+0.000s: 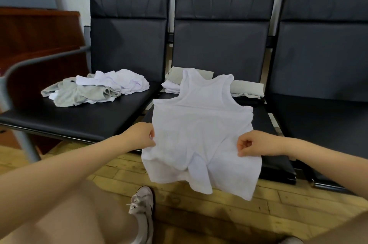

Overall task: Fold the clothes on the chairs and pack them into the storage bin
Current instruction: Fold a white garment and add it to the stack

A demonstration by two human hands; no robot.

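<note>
White cotton, a tank top (201,130), was held spread over the front edge of the middle chair (217,48), pinched at its sides by the left hand (139,136) and right hand (253,144), seemingly to flatten it for folding. Unfolded clothes (95,88) lay left of that chair; folded pieces (245,88) behind the top. No bin was seen.

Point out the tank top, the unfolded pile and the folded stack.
tank top (201,132), head view, middle of its chest
unfolded pile (95,88), head view, grey-and-white heap on the left seat
folded stack (247,86), head view, grey piece behind the top
</note>
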